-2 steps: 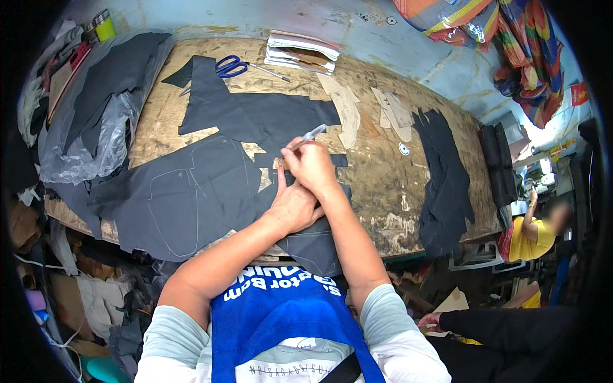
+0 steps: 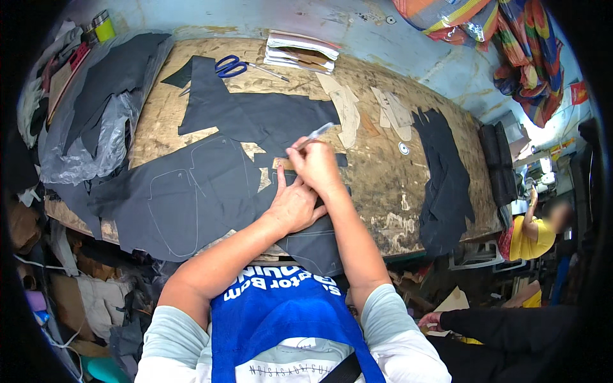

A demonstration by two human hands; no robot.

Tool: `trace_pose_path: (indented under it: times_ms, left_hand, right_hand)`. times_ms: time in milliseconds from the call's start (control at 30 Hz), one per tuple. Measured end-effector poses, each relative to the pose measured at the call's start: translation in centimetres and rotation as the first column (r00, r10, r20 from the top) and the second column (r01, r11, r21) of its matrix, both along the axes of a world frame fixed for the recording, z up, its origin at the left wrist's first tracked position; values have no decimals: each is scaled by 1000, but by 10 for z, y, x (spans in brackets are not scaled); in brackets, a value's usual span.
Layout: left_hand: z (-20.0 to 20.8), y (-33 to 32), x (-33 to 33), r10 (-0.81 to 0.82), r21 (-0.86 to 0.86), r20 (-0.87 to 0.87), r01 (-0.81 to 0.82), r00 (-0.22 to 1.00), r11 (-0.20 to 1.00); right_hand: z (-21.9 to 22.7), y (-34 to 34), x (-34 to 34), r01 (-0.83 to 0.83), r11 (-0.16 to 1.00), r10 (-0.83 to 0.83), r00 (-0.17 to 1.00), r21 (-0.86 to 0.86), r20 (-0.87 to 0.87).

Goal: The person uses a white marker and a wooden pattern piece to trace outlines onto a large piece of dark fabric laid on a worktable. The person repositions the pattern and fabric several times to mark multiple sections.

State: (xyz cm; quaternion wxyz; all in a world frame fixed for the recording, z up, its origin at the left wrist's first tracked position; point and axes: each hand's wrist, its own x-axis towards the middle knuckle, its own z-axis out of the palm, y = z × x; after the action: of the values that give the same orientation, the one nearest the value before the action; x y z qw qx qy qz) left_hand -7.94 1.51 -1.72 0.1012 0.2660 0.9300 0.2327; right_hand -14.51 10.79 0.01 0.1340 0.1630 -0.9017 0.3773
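My right hand grips a pale marking pen, its far end pointing up and to the right. Below it, my left hand lies flat with the index finger stretched out. That fingertip presses on a small brown template piece, which rests on black leather-like material. My right wrist crosses over the fingers of my left hand and hides part of them. To the left spreads a larger black sheet with thin pale outlines drawn on it. Another cut black sheet lies beyond my hands.
Blue-handled scissors, a pen and a paper stack lie at the back of the wooden table. Beige templates and stacked black pieces sit to the right. A person in yellow is at far right.
My right hand and the pen have shifted slightly to the right, showing more of the brown template piece. The left hand stays in place.
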Motion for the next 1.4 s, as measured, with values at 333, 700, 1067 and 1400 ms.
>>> trace_pose_path:
  times_ms: [333,700,1067,1400]
  left_hand:
    - [20,4,-14,10,-103,-123,-23,992,994]
    - [63,1,-104,-172,-93,341,215,924,972]
    - [67,-3,-144,-34,41,870,-4,491,999]
    - [46,0,-155,-10,48,854,-60,520,997]
  right_hand:
    - [-14,75,0,380,895,-316,910,-234,268]
    - [-17,76,11,272,929,-269,962,-252,49]
    - [-19,-6,23,-119,908,146,989,-402,36]
    - [-15,-18,22,-96,956,87,995,-279,-43]
